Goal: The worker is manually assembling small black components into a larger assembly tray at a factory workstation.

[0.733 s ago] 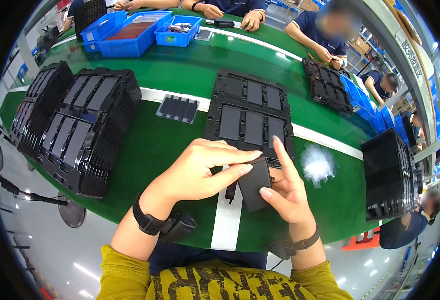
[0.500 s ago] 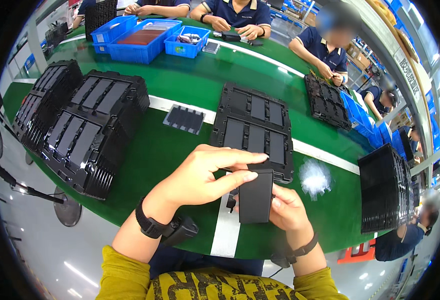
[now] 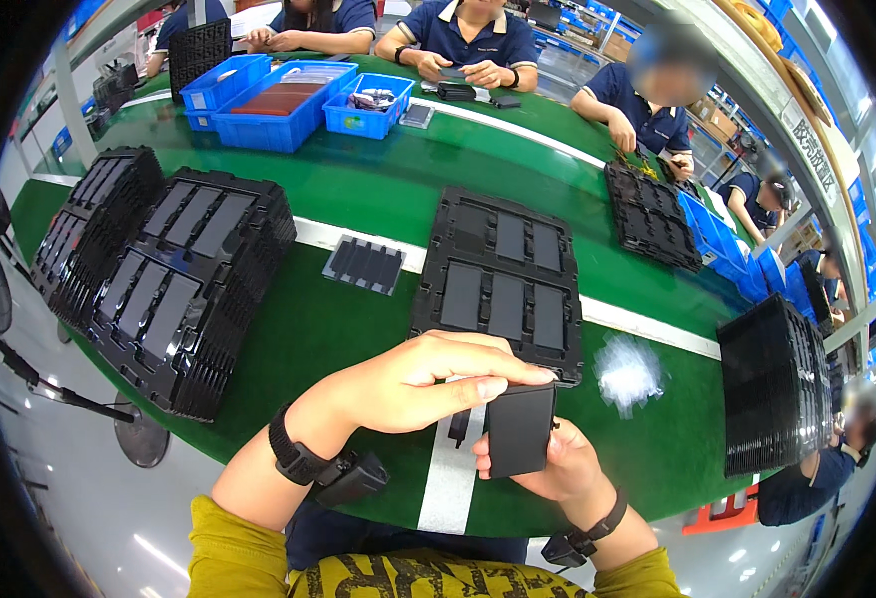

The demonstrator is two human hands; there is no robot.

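Note:
A flat black rectangular case (image 3: 522, 431) stands upright over the table edge. My right hand (image 3: 563, 463) grips it from below and the right, thumb along its side and fingertips showing at its left. My left hand (image 3: 428, 379) reaches across from the left, fingers stretched out along the case's top edge and thumb at its upper corner. Just beyond my hands lies a black moulded tray (image 3: 498, 269) with flat dark pieces in most of its slots. A small black item (image 3: 458, 429) on the white strip is partly hidden behind my left hand.
Stacked trays of dark pieces (image 3: 194, 289) stand at left, more black trays (image 3: 772, 384) at right. A sheet with dark strips (image 3: 363, 264) and a heap of clear film bits (image 3: 627, 374) flank the middle tray. Blue bins (image 3: 279, 110) and co-workers (image 3: 473, 45) are across the table.
Both hands have come slightly lower and nearer with the case, which now tilts a little differently. My left fingers have slid right along its top edge.

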